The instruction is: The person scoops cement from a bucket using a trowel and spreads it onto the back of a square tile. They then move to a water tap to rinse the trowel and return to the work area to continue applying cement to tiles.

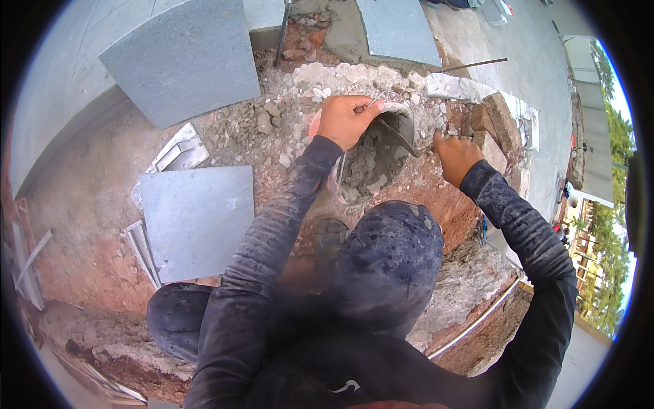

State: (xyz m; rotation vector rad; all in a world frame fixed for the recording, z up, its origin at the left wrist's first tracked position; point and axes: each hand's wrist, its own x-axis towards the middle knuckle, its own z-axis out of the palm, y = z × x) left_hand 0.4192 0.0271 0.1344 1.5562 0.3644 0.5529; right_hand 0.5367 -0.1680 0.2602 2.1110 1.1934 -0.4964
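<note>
A bucket (334,187) stands tilted in front of my knees, with wet grey mortar (373,163) inside it. My left hand (346,121) is closed at the bucket's far left rim, beside its thin wire handle (379,97). To the right of the bucket, my right hand (456,158) is wrapped round the handle of a trowel. The grip itself is mostly hidden by my fingers. The trowel's metal blade (398,135) reaches into the bucket's mouth, above the mortar.
Grey stone slabs (187,65) lie at the far left, with another square slab (197,221) nearer on the left. A slab (398,31) rests on mortar at the back. Brown bricks (501,123) sit to the right. Rubble (262,123) and broken ground surround the bucket.
</note>
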